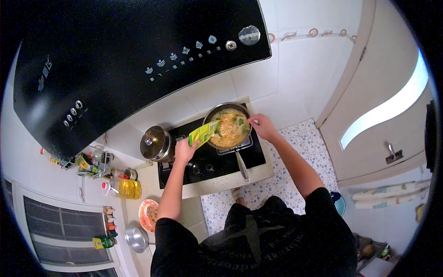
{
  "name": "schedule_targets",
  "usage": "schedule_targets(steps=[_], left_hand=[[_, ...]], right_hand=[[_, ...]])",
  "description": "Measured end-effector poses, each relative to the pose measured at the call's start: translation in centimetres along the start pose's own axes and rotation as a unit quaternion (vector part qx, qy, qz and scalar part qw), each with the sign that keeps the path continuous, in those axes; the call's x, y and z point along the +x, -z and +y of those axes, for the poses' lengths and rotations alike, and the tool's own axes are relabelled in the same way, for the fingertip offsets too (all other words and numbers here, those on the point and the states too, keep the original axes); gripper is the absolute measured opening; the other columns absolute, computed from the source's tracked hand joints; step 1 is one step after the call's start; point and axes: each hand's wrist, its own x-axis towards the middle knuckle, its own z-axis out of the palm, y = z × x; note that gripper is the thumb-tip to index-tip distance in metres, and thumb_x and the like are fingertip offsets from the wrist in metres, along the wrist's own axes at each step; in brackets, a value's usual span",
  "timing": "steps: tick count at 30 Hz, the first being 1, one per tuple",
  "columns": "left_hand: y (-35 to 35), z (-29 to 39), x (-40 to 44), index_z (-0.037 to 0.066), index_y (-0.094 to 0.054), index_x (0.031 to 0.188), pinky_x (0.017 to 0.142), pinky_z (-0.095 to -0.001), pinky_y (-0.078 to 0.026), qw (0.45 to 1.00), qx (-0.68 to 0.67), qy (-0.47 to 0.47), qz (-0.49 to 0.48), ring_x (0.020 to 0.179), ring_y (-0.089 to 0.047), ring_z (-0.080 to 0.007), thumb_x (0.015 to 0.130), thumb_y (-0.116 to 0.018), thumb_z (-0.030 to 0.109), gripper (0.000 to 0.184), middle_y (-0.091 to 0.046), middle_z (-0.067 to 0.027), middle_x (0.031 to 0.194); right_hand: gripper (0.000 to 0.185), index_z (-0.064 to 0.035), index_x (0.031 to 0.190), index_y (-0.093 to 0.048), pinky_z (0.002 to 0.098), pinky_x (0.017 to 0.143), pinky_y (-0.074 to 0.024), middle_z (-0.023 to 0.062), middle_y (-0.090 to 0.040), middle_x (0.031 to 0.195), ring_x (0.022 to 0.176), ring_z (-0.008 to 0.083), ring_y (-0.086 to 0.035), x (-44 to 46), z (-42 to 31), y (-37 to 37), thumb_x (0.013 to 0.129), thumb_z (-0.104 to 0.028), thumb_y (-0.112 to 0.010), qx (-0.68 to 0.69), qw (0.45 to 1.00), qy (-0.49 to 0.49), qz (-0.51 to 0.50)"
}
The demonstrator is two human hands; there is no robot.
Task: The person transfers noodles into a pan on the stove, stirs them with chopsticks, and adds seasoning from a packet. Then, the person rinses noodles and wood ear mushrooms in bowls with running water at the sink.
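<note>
My left hand [185, 151] is closed around the lower end of a yellow-green packet [202, 133]. The packet's upper end tilts over the left side of a frying pan [206, 121]. Noodles [230, 131] in broth with some green leaves fill the pan. At the pan's right rim is my right hand [262, 126], its fingers pinched together; whether anything small is between them I cannot make out. The pan rests on the right burner of a black gas stove [255, 157], its handle [242, 166] pointing toward me.
A lidded pot [156, 143] stands on the stove's left side. Left of it are an oil bottle [128, 188], a patterned bowl with food [142, 214] and a metal pan [136, 239]. A black range hood [124, 60] hangs above; a door [369, 115] is at right.
</note>
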Motion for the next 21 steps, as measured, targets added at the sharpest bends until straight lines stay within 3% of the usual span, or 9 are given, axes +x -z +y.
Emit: schedule_targets(steps=[2,5,8,11,14,16,21], left_hand=[[-0.8,-0.6,-0.4,0.002,-0.070,0.093,0.069,-0.0462,-0.052,0.998,-0.061,-0.021,0.018,0.077,-0.066,-0.0402,0.084,-0.071,0.038,0.038,-0.067,-0.0230,0.081],[-0.7,1.0,-0.7,0.002,-0.070,0.093,0.069,-0.0466,-0.052,0.999,-0.033,-0.012,-0.016,0.077,-0.065,-0.0405,0.084,-0.071,0.039,0.038,-0.067,-0.0228,0.079],[-1.0,1.6,0.0,0.002,-0.070,0.094,0.068,-0.0452,-0.053,1.000,-0.018,-0.022,-0.010,0.075,-0.066,-0.0397,0.083,-0.072,0.036,0.035,-0.067,-0.0215,0.078],[-0.8,1.8,1.2,0.005,-0.070,0.096,0.070,-0.0475,-0.053,0.999,0.025,-0.016,-0.016,0.077,-0.066,-0.0401,0.083,-0.072,0.036,0.034,-0.067,-0.0217,0.080],[-1.0,1.6,2.8,0.007,-0.070,0.098,0.072,-0.0495,-0.053,0.998,0.058,-0.009,-0.017,0.080,-0.065,-0.0406,0.083,-0.071,0.036,0.033,-0.067,-0.0216,0.082],[-1.6,1.0,3.9,0.007,-0.070,0.098,0.074,-0.0495,-0.053,0.998,0.063,0.001,-0.022,0.082,-0.065,-0.0411,0.083,-0.072,0.035,0.032,-0.068,-0.0213,0.083],[-2.9,0.8,6.5,0.005,-0.070,0.099,0.074,-0.0494,-0.052,0.996,0.027,-0.075,0.042,0.083,-0.065,-0.0415,0.083,-0.072,0.036,0.034,-0.068,-0.0223,0.084]], right_hand=[[0.018,-0.0036,0.099,-0.071,0.0380,0.081,-0.0523,0.0186,-0.066,0.101,0.090,0.0315,-0.065,-0.4,0.3,0.1,0.090,-0.017,-0.063,-0.040,0.999,-0.008,-0.014],[0.023,-0.0052,0.108,-0.071,0.0382,0.082,-0.0523,0.0176,-0.065,0.102,0.089,0.0318,-0.065,-0.7,0.6,-0.2,0.089,-0.015,-0.062,0.008,1.000,-0.025,0.002],[0.030,-0.0021,0.116,-0.068,0.0292,0.074,-0.0507,0.0083,-0.060,0.096,0.079,0.0163,-0.060,-0.6,3.4,-1.0,0.091,-0.002,-0.050,0.068,0.997,-0.026,-0.012],[0.029,-0.0015,0.116,-0.066,0.0270,0.071,-0.0516,0.0057,-0.061,0.091,0.073,0.0130,-0.060,-1.7,1.8,-0.4,0.091,-0.001,-0.052,0.075,0.997,-0.012,-0.007],[0.024,-0.0018,0.111,-0.068,0.0262,0.065,-0.0511,0.0036,-0.062,0.082,0.068,0.0104,-0.058,-2.5,1.1,0.2,0.089,0.000,-0.059,0.145,0.987,-0.075,-0.011],[0.021,-0.0022,0.107,-0.068,0.0257,0.063,-0.0505,0.0025,-0.062,0.078,0.067,0.0090,-0.057,-2.7,1.5,0.6,0.087,0.000,-0.063,0.107,0.992,-0.064,-0.006],[0.017,-0.0016,0.102,-0.068,0.0251,0.062,-0.0498,0.0022,-0.061,0.075,0.068,0.0088,-0.058,-2.9,1.4,1.2,0.085,0.001,-0.066,0.062,0.996,-0.056,0.026]])
